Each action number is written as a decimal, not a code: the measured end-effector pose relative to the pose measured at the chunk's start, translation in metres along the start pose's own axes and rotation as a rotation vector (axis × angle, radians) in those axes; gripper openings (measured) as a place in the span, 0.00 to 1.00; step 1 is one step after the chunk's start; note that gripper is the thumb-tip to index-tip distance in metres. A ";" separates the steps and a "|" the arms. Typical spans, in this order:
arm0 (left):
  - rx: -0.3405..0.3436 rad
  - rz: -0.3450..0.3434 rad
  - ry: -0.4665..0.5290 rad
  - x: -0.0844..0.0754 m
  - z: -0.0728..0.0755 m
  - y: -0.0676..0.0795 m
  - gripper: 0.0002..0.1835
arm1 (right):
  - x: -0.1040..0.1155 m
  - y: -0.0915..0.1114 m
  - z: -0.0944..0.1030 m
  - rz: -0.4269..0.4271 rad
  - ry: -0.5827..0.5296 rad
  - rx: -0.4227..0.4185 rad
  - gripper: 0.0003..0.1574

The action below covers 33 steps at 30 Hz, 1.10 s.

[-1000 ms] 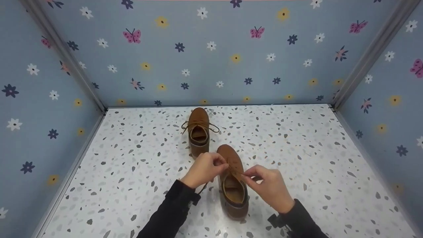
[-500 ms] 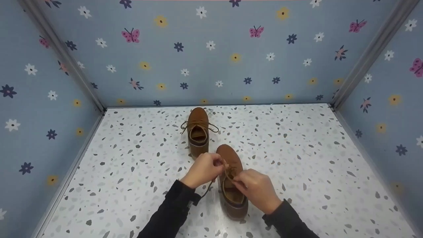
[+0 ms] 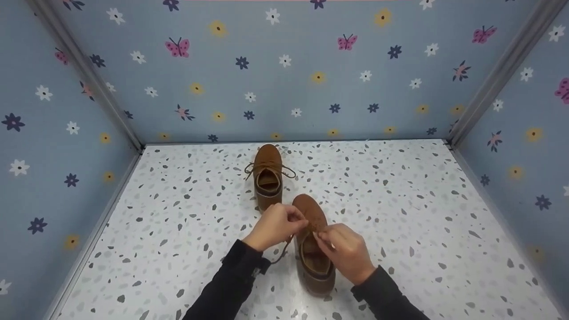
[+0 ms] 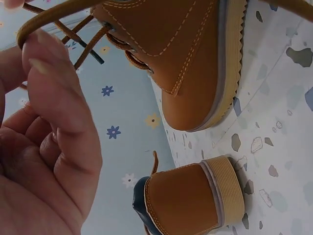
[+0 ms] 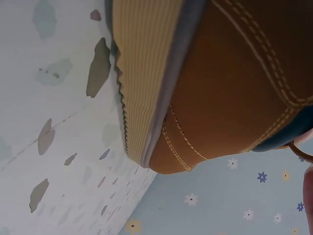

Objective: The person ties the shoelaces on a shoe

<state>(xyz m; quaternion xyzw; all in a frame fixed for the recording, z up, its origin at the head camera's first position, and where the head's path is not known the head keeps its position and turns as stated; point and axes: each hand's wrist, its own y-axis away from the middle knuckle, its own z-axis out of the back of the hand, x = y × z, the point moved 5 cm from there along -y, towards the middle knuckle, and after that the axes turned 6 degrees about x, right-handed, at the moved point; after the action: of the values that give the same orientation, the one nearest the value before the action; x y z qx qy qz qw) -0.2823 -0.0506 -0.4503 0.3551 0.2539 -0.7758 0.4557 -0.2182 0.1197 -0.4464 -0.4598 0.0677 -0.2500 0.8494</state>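
Honestly, the lace [image 4: 56,13] is the fiddly bit: I'd expect it to be thin, light and limp, so it'd bend any way you push it and do nothing on its own unless you keep some tension in it. The shoe [image 3: 313,262] it belongs to sits upright on the floor [image 3: 155,222] between the two hands, toe angled slightly left, with the other shoe [image 3: 267,180] a bit farther off. Left hand [image 3: 276,224] has its fingers curled, with lace pinched at thumb and fingertip; right hand [image 3: 346,249] is nearly closed too, seemingly pinching lace over the tongue, though its fingertips are mostly hidden. Looks like smooth leather with a thick ribbed sole, so probably stiff below and hard to hurt. I'd grip lace close to the eyelets, since loose ends could slip.
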 end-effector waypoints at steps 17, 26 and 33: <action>0.017 -0.024 -0.028 -0.005 0.001 -0.005 0.05 | -0.017 0.003 -0.023 -0.147 0.095 0.184 0.13; 0.038 -0.021 -0.057 -0.001 0.000 -0.001 0.03 | -0.041 0.004 -0.012 -0.176 -0.004 0.282 0.10; 0.063 -0.026 -0.038 0.002 -0.002 0.002 0.03 | -0.068 -0.003 -0.016 -0.260 -0.063 0.549 0.23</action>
<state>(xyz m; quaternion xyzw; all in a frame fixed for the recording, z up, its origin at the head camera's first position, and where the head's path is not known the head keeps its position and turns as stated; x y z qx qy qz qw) -0.2804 -0.0506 -0.4533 0.3511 0.2252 -0.7958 0.4391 -0.2842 0.1391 -0.4608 -0.2254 -0.0884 -0.3512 0.9044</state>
